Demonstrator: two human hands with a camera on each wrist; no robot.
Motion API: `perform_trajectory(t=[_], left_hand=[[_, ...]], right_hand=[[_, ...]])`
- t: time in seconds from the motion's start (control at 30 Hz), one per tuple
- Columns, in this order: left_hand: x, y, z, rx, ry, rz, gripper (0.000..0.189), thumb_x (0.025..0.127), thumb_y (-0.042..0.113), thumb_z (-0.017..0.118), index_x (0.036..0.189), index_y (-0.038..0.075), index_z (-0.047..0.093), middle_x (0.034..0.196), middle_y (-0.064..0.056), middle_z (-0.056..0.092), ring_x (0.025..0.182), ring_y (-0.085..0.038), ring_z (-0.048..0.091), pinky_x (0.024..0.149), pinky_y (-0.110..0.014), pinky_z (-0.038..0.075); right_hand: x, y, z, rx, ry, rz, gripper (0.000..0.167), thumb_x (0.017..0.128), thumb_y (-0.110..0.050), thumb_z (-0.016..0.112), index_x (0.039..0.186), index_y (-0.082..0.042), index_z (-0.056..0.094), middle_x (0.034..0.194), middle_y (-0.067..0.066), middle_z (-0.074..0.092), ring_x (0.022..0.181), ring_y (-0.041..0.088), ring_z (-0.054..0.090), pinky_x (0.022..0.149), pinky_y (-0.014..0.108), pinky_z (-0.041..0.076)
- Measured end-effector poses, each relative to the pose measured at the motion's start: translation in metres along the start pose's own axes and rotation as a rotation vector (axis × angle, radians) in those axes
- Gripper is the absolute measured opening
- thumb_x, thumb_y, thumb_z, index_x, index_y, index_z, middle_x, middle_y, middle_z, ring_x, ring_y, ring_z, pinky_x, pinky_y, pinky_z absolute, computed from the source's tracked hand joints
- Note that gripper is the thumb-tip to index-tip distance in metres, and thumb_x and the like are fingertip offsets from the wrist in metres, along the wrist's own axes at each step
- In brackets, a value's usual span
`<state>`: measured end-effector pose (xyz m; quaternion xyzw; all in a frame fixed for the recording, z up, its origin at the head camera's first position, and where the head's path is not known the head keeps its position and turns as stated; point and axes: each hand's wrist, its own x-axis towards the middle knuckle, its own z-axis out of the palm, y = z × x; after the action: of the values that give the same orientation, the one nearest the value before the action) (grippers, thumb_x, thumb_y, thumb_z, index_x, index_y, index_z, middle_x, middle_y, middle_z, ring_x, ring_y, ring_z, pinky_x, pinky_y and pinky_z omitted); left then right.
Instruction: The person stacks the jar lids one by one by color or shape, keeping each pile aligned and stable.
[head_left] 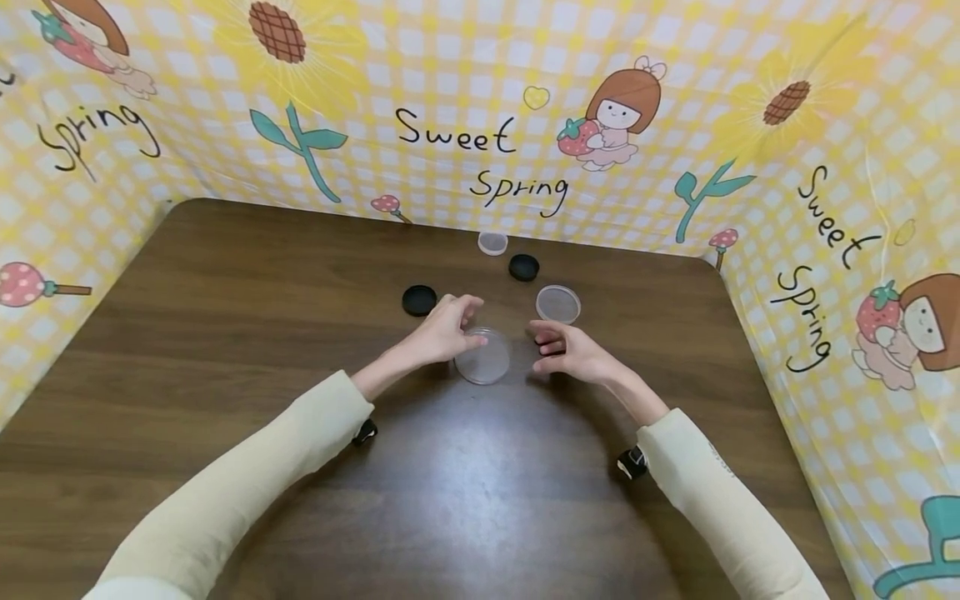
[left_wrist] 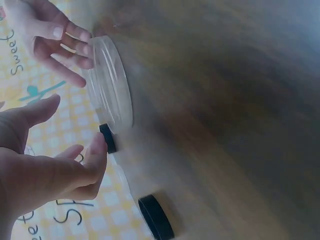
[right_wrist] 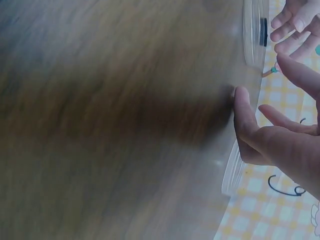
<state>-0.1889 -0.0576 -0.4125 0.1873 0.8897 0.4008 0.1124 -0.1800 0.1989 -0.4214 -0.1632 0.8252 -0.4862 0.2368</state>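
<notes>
A clear, shallow round dish [head_left: 482,360] lies on the table between the two hands. My left hand [head_left: 447,329] hovers at its upper left edge, thumb and fingers spread apart with nothing between them; the thumb overlaps the rim in the head view. On the other side, my right hand [head_left: 573,354] is held apart from the dish, fingers loosely bent and holding nothing. Beyond the right fingertips lies a second clear round disc [head_left: 558,307]. A black round lid-like piece [head_left: 419,301] is just left of the left hand, also seen as a black ring-edged disc [left_wrist: 157,218] in the left wrist view.
Farther back are another black round piece [head_left: 523,267] and a small clear disc [head_left: 492,243], near the table's rear edge. A yellow checked cloth [head_left: 450,75] with printed figures walls the brown wooden table [head_left: 225,292] at the back and sides.
</notes>
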Motion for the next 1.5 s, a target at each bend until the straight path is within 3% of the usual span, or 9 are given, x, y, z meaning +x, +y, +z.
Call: perform_trajectory(t=[0.33,0.67,0.83,0.93,1.2,1.5], left_hand=[[0.035,0.016,0.016,0.007,-0.024,-0.006,0.062,0.087,0.011,0.072,0.14,-0.004,0.044,0.126,-0.025,0.05,0.115,-0.034,0.046,0.096,-0.043,0.041],[0.059,0.029,0.042,0.033,-0.09,-0.033,0.077,0.084,0.012,0.076,0.147,0.0,0.033,0.133,-0.025,0.043,0.123,-0.038,0.04,0.102,-0.046,0.039],[0.077,0.033,0.047,0.052,-0.144,-0.001,0.089,0.082,0.009,0.077,0.152,0.001,0.023,0.143,-0.028,0.031,0.13,-0.037,0.037,0.105,-0.043,0.039],[0.086,0.034,0.05,0.057,-0.143,0.009,0.09,0.081,0.007,0.078,0.152,0.001,0.022,0.145,-0.028,0.029,0.132,-0.035,0.037,0.104,-0.041,0.039],[0.099,0.043,0.06,0.025,-0.127,-0.054,0.091,0.078,0.006,0.08,0.152,0.004,0.025,0.144,-0.028,0.027,0.129,-0.041,0.035,0.102,-0.046,0.04],[0.117,0.048,0.071,0.088,-0.102,-0.131,0.093,0.077,0.006,0.081,0.152,0.004,0.026,0.143,-0.026,0.028,0.127,-0.041,0.036,0.104,-0.045,0.038]], right_hand=[[-0.006,0.007,-0.018,0.017,0.133,0.117,0.075,0.087,0.0,0.07,0.149,0.001,0.029,0.134,0.028,0.042,0.124,0.041,0.045,0.1,0.046,0.041],[-0.005,0.021,-0.036,-0.008,0.264,0.14,0.082,0.085,0.0,0.07,0.151,0.002,0.022,0.141,0.032,0.029,0.129,0.044,0.036,0.106,0.052,0.034],[0.003,0.022,-0.042,0.001,0.293,0.161,0.083,0.084,0.005,0.07,0.151,0.004,0.021,0.144,0.032,0.023,0.13,0.044,0.035,0.105,0.048,0.038],[0.008,0.023,-0.045,0.004,0.3,0.172,0.084,0.083,0.008,0.07,0.151,0.004,0.021,0.145,0.032,0.022,0.129,0.043,0.037,0.105,0.044,0.039],[0.024,0.028,-0.052,-0.041,0.314,0.145,0.078,0.082,0.011,0.069,0.148,0.006,0.028,0.146,0.034,0.027,0.128,0.044,0.041,0.103,0.044,0.042],[0.035,0.033,-0.06,-0.123,0.316,0.096,0.074,0.08,0.011,0.071,0.144,0.011,0.035,0.137,0.032,0.045,0.119,0.043,0.052,0.095,0.045,0.047]])
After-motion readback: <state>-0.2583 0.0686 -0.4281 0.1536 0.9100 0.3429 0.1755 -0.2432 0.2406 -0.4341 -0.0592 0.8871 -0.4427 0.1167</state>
